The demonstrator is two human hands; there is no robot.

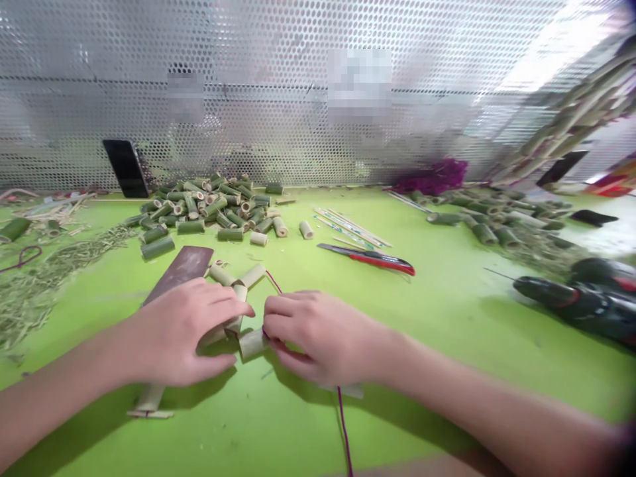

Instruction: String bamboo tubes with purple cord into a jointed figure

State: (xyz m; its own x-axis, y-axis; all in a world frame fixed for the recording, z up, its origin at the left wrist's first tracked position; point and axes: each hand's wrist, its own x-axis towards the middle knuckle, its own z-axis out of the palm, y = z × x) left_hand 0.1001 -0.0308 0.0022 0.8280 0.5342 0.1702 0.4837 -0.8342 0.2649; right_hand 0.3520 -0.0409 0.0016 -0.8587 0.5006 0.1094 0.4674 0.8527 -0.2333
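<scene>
Your left hand (183,331) on pale bamboo tubes (234,311), fingers bit apart, resting, not clamped. Your right hand (318,338) by near tube (252,344), fingers close together at tube end, by red cord (340,424); cannot tell if pinching. Tubes lie on green table (437,397). Tubes feel light, stiff, smooth, may roll. Hold round middle, gently

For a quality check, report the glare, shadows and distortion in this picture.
Head view: glare washes out the upper right of the perforated metal panel; the left hand and right hand cast shadows on the green work surface; wide-angle distortion bows the panel.
</scene>
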